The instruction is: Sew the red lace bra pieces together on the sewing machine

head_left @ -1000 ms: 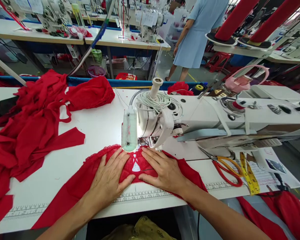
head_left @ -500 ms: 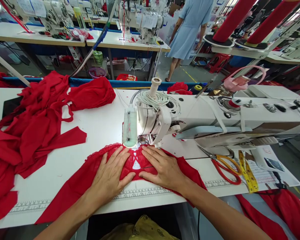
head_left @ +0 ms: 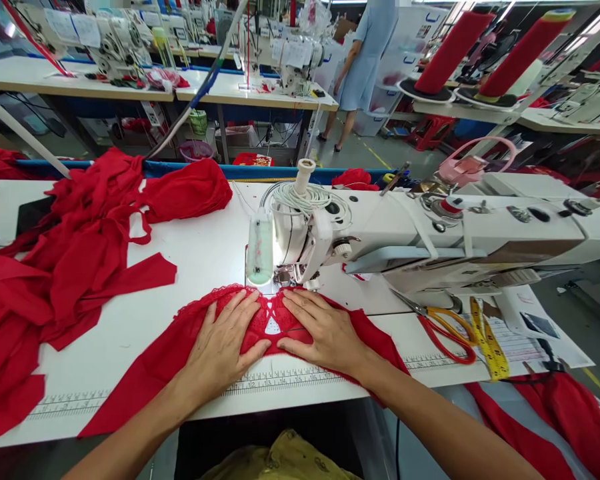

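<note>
The red lace [head_left: 273,321] lies flat at the near edge of the table [head_left: 205,250], its centre just before the presser foot [head_left: 284,277] of the machine [head_left: 430,230]; the left hand [head_left: 220,350] and right hand [head_left: 330,333] press on it either side of the centre, fingers spread flat, gripping nothing; feeding it well likely wants even pressure from both palms, the seam line straight, fingertips clear of the foot; scissors [head_left: 450,327] and a tape [head_left: 490,337] lie to the right, a red pile [head_left: 70,260] to the left.
</note>
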{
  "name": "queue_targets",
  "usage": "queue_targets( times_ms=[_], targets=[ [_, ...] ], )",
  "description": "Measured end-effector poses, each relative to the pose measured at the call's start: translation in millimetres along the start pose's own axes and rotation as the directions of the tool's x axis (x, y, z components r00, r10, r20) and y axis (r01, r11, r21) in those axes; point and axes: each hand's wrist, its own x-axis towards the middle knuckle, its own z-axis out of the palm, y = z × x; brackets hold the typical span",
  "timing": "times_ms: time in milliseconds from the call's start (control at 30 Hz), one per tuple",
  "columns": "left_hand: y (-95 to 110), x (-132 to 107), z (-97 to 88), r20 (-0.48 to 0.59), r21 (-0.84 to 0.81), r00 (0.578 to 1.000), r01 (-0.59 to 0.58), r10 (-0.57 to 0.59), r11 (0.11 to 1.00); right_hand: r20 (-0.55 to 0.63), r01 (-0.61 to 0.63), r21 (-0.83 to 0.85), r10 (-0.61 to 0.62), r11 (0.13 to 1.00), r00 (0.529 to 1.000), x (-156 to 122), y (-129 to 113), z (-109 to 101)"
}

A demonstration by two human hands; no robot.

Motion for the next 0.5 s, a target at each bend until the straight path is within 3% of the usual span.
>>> queue_targets(
  times_ms=[333,500],
  targets=[
    [0.8,0.1,0.2,0.016,-0.018,1.000,0.026,-0.025,1.000,0.005,0.009,0.008,-0.009,1.000,1.000,1.3,-2.3,-2.4],
    [7.5,-0.8,-9.0,-0.054,0.001,0.998,-0.031,0.031,1.000,0.026,-0.003,-0.024,0.004,1.000,1.000,2.4,-3.1,-14.8]
  ],
)
